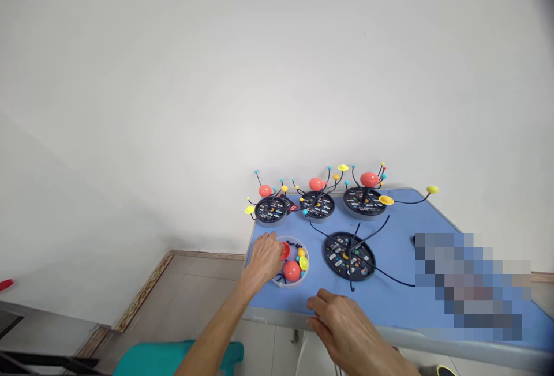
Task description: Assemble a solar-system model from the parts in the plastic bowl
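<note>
My left hand (265, 256) reaches over the rim of a round clear plastic tub (289, 287), fingers closed at a red hollow half-ball (284, 251); the fingertips are partly hidden. In the tub also lie a red ball (291, 271), a yellow ringed planet (303, 263), an orange ball (302, 253) and small black pieces. Above the table's front edge, my right hand (341, 324) is loosely bent and empty, thumb and fingers apart. Beyond it stands a black solar system model base (331, 260) with several curved black rods and no balls on them.
Three solar system models with red suns stand along the wall: left (270, 209), middle (318, 206) and right (365, 203). A blurred-out object (471, 286) lies on the right of the blue table (398, 237). A teal chair (147, 358) is at lower left.
</note>
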### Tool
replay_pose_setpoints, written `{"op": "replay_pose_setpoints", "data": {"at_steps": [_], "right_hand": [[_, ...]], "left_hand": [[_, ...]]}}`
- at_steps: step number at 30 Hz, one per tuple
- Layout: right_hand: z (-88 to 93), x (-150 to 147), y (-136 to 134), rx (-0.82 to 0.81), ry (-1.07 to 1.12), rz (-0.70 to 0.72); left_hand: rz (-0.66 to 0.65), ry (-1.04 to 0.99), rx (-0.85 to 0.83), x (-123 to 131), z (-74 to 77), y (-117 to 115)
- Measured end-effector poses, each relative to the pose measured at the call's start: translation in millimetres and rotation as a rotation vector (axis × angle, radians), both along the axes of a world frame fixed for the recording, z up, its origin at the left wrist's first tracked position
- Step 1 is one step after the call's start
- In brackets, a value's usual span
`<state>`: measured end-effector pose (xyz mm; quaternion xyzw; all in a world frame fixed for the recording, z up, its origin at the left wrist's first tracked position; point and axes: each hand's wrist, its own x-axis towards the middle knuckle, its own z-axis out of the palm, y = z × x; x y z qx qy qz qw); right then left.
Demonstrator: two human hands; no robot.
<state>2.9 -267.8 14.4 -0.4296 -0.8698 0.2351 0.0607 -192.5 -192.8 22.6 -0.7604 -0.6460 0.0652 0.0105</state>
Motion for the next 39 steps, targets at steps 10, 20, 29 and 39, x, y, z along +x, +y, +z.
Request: {"op": "replay_pose_setpoints", "data": {"at_steps": [10, 20, 29, 39], "right_hand": [[-5.1, 6.4, 2.3, -0.005, 0.007, -0.005], [-2.6, -10.0, 8.0, 0.085, 0.062, -0.048], [-4.2, -25.7, 29.5, 0.095, 0.266, -0.244], [-10.2, -51.8, 41.8, -0.127, 0.930, -0.485]], "left_hand": [[-0.109, -0.055, -0.019, 0.5, 3.8, 7.8], [-0.270, 0.013, -0.068, -2.4, -5.8, 7.0], [-0.305, -0.259, 0.063, -27.0, 11.3, 5.3], [-0.328, -0.698, 0.100, -23.1, 19.0, -27.1]]}}
